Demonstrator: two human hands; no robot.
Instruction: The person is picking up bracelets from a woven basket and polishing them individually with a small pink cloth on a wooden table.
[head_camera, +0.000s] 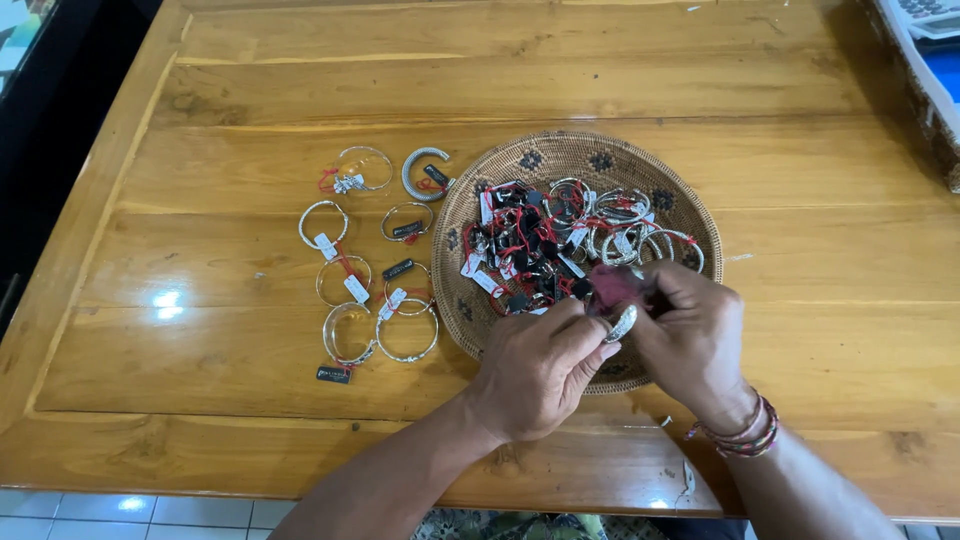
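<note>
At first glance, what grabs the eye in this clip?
A round woven basket heaped with tagged silver bangles sits right of centre on the wooden table. Both hands, left hand and right hand, hold one silver bangle over its near rim. More bangles lie in rows left of it.

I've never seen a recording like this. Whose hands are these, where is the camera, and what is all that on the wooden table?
No machine here: the one picture comes from a camera on a person's head, looking down. The left hand and right hand together hold a silver bangle and a pink cloth over a round woven basket heaped with tagged bangles. More tagged bangles are laid out on the wooden table beside it. The right wrist wears beaded bracelets.
</note>
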